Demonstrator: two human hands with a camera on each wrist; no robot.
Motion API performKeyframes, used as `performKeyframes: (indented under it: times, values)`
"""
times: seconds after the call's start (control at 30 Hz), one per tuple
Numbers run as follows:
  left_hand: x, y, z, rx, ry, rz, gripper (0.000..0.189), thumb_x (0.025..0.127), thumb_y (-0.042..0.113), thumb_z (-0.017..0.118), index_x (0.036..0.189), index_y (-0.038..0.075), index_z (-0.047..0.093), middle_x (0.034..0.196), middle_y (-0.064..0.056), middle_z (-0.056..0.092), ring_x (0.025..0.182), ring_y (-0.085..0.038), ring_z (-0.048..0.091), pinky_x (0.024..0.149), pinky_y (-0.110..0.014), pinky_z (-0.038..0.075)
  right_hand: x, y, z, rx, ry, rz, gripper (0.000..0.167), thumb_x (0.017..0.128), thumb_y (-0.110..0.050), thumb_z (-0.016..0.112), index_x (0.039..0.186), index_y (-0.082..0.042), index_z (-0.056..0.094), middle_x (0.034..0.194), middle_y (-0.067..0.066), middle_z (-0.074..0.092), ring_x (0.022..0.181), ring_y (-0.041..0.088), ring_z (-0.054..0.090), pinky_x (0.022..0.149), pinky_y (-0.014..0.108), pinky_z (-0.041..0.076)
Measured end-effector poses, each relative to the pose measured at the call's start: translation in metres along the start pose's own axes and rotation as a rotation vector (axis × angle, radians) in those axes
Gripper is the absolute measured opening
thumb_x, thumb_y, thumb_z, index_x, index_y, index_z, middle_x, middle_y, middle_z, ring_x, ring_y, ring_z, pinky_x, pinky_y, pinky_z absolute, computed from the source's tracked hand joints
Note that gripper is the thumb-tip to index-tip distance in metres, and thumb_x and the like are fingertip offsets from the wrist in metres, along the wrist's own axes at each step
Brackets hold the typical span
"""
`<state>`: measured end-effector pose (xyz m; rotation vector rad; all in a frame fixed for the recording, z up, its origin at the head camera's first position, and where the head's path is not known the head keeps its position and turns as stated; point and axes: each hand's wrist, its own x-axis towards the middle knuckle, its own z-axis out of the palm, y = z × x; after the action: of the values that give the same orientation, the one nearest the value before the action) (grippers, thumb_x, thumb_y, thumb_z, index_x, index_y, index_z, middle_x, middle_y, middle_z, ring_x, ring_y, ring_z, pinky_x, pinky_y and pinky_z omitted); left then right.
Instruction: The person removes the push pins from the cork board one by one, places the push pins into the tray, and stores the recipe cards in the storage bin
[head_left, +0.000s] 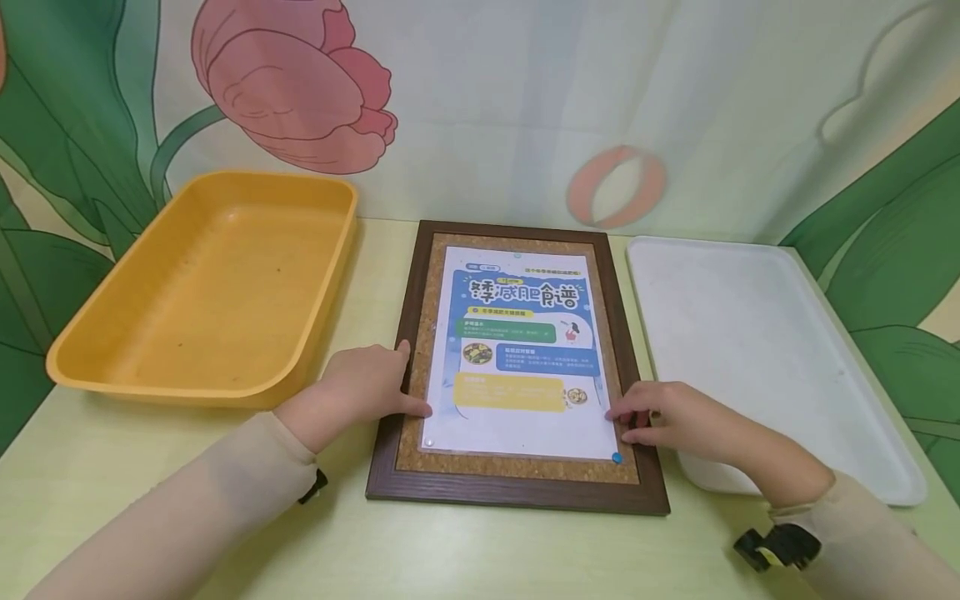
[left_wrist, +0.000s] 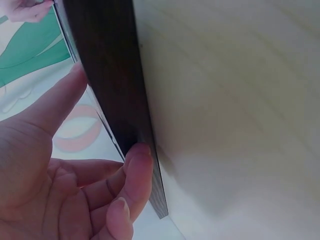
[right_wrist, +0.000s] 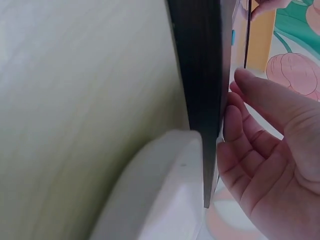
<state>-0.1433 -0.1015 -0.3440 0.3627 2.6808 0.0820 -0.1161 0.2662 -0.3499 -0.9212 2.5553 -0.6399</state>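
Observation:
A printed poster (head_left: pixel 525 429) with blue, green and yellow blocks lies on a cork board (head_left: pixel 517 469) inside a dark brown frame (head_left: pixel 517 493). A blue pushpin (head_left: pixel 617 458) sits at its lower right corner and a pale pushpin (head_left: pixel 429 442) at its lower left. My left hand (head_left: pixel 352 387) rests on the frame's left side, thumb at the poster's left edge; in the left wrist view its fingers (left_wrist: pixel 137 172) lie against the frame. My right hand (head_left: pixel 682 417) touches the poster's right edge with its fingertips, thumb lower down. Its other fingers (right_wrist: pixel 240 145) are bent beside the frame.
A deep yellow tray (head_left: pixel 300 367) stands at the left. A shallow white tray (head_left: pixel 757 333) lies close to the frame's right side. Behind the pale table (head_left: pixel 495 558) hangs a cloth backdrop (head_left: pixel 487 108) with flowers and leaves.

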Motion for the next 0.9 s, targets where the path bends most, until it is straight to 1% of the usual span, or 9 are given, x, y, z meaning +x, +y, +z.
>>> performKeyframes:
  times: [0.13, 0.2, 0.27, 0.33, 0.43, 0.5, 0.67, 0.77, 0.9]
  values:
    - [0.0, 0.0, 0.001, -0.001, 0.003, 0.001, 0.101, 0.072, 0.062, 0.068, 0.144, 0.0, 0.032, 0.067, -0.007, 0.058, 0.059, -0.018, 0.049, 0.046, -0.028, 0.036, -0.003, 0.002, 0.002, 0.047, -0.013, -0.008, 0.023, 0.082, -0.011, 0.071, 0.105, -0.01, 0.071, 0.096, -0.007, 0.062, 0.083, 0.009, 0.054, 0.07, 0.024, 0.049]
    - [-0.001, 0.0, 0.001, -0.003, 0.004, 0.0, 0.102, 0.072, 0.062, 0.068, 0.144, 0.0, 0.032, 0.068, -0.008, 0.058, 0.06, -0.018, 0.05, 0.046, -0.028, 0.036, -0.004, 0.003, 0.003, 0.062, -0.005, -0.016, 0.022, 0.082, -0.01, 0.071, 0.104, -0.01, 0.071, 0.096, -0.007, 0.063, 0.084, 0.009, 0.055, 0.07, 0.024, 0.049]
    - [-0.001, -0.001, 0.001, -0.004, 0.008, 0.003, 0.102, 0.072, 0.062, 0.068, 0.144, 0.0, 0.032, 0.076, -0.011, 0.063, 0.061, -0.019, 0.051, 0.047, -0.028, 0.038, -0.005, 0.003, 0.004, 0.077, 0.005, -0.022, 0.022, 0.082, -0.01, 0.071, 0.104, -0.01, 0.072, 0.096, -0.007, 0.063, 0.085, 0.009, 0.055, 0.071, 0.024, 0.049]
    - [-0.001, -0.001, 0.001, -0.006, 0.011, 0.006, 0.101, 0.072, 0.062, 0.068, 0.143, -0.001, 0.033, 0.09, -0.016, 0.066, 0.065, -0.019, 0.052, 0.048, -0.029, 0.039, -0.005, 0.002, 0.006, 0.08, 0.013, -0.032, 0.022, 0.082, -0.01, 0.071, 0.104, -0.009, 0.072, 0.095, -0.007, 0.063, 0.084, 0.009, 0.055, 0.07, 0.024, 0.049]
    - [-0.001, -0.003, 0.001, -0.009, 0.012, 0.014, 0.101, 0.072, 0.061, 0.069, 0.143, -0.001, 0.033, 0.11, -0.02, 0.064, 0.07, -0.02, 0.053, 0.05, -0.03, 0.042, -0.001, 0.0, 0.008, 0.083, 0.016, -0.053, 0.021, 0.082, -0.01, 0.071, 0.103, -0.009, 0.072, 0.095, -0.006, 0.063, 0.082, 0.009, 0.054, 0.071, 0.025, 0.048]
    - [-0.001, -0.004, 0.001, -0.012, 0.01, 0.018, 0.101, 0.072, 0.061, 0.069, 0.143, -0.001, 0.033, 0.116, -0.02, 0.061, 0.073, -0.021, 0.054, 0.051, -0.031, 0.042, 0.004, -0.003, 0.01, 0.103, 0.004, -0.06, 0.021, 0.082, -0.012, 0.071, 0.103, -0.01, 0.072, 0.096, -0.005, 0.063, 0.082, 0.009, 0.054, 0.072, 0.025, 0.049]
    - [0.0, -0.006, 0.003, -0.015, 0.006, 0.024, 0.101, 0.072, 0.061, 0.069, 0.143, -0.001, 0.033, 0.114, -0.02, 0.062, 0.071, -0.02, 0.054, 0.05, -0.031, 0.042, 0.022, -0.014, 0.014, 0.195, -0.038, -0.085, 0.021, 0.084, -0.018, 0.07, 0.104, -0.01, 0.072, 0.096, -0.004, 0.065, 0.08, 0.009, 0.056, 0.072, 0.026, 0.049]
    - [0.0, -0.006, 0.003, -0.017, 0.008, 0.028, 0.102, 0.072, 0.061, 0.068, 0.144, -0.001, 0.032, 0.113, -0.019, 0.063, 0.07, -0.02, 0.053, 0.049, -0.03, 0.041, 0.033, -0.022, 0.016, 0.254, -0.048, -0.114, 0.022, 0.084, -0.017, 0.07, 0.105, -0.01, 0.071, 0.094, -0.002, 0.065, 0.077, 0.01, 0.056, 0.069, 0.026, 0.05]
    - [0.0, -0.006, 0.003, -0.026, 0.007, 0.033, 0.102, 0.072, 0.061, 0.068, 0.144, -0.002, 0.032, 0.115, -0.02, 0.062, 0.071, -0.02, 0.053, 0.05, -0.031, 0.041, 0.048, -0.034, 0.02, 0.323, -0.066, -0.124, 0.022, 0.085, -0.016, 0.069, 0.106, -0.009, 0.071, 0.095, -0.001, 0.065, 0.08, 0.011, 0.057, 0.072, 0.027, 0.05]
